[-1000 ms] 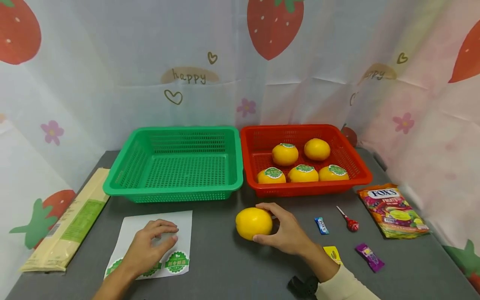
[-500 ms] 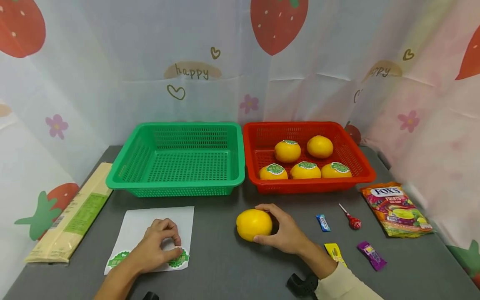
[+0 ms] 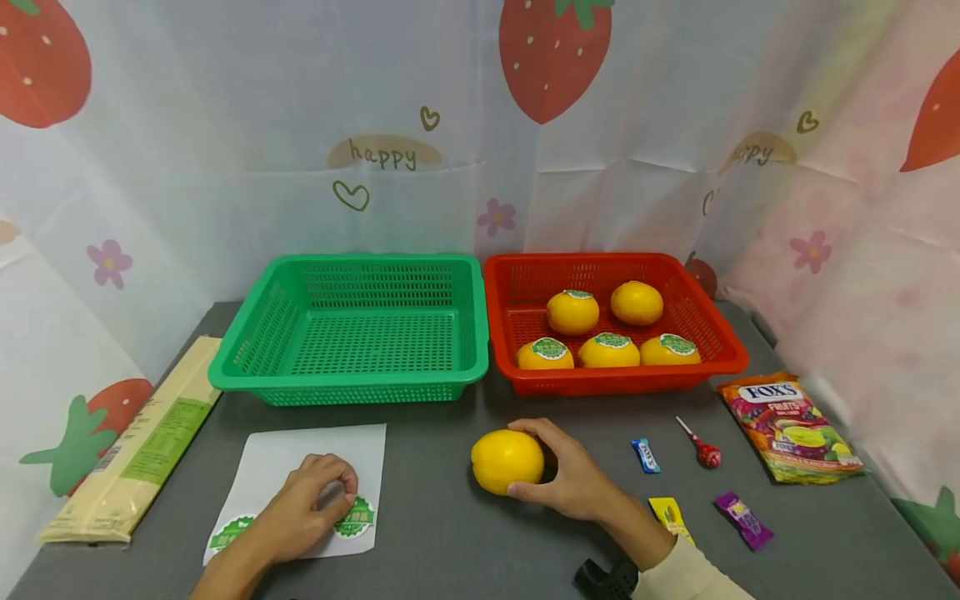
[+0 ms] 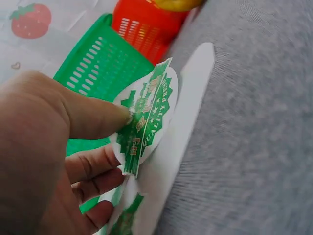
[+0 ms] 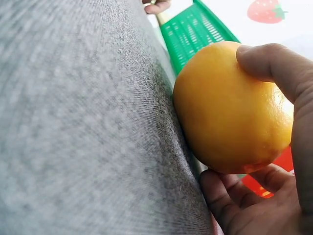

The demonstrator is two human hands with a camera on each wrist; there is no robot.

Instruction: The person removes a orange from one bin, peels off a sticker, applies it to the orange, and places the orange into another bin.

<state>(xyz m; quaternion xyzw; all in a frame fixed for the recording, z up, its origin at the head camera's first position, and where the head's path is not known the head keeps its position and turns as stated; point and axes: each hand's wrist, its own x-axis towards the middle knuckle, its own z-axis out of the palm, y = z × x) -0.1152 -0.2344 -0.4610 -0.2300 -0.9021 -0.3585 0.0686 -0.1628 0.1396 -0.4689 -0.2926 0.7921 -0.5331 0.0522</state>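
My left hand (image 3: 309, 502) is low over a white sheet (image 3: 273, 467) of round green labels. Its thumb and fingers pinch a round green-and-white sticker (image 4: 159, 110), which stands at an angle off the sheet in the left wrist view. Another sticker (image 3: 231, 533) lies on the sheet's lower left, partly behind the wrist. With thumb and fingers around its right side, my right hand (image 3: 573, 477) holds a yellow citrus fruit (image 3: 507, 461) at the grey tabletop. No label shows on this fruit's visible skin.
A green basket (image 3: 348, 383) and a red basket (image 3: 622, 383) with several yellow fruits stand at the back. Small sweets, a lollipop (image 3: 707, 453) and a FOX'S bag (image 3: 791, 433) lie to the right. A long cream packet (image 3: 135, 450) lies far left.
My left hand's fingers have come together at the sheet's right-hand sticker and now pinch it. My right hand keeps hold of the fruit in the same place.
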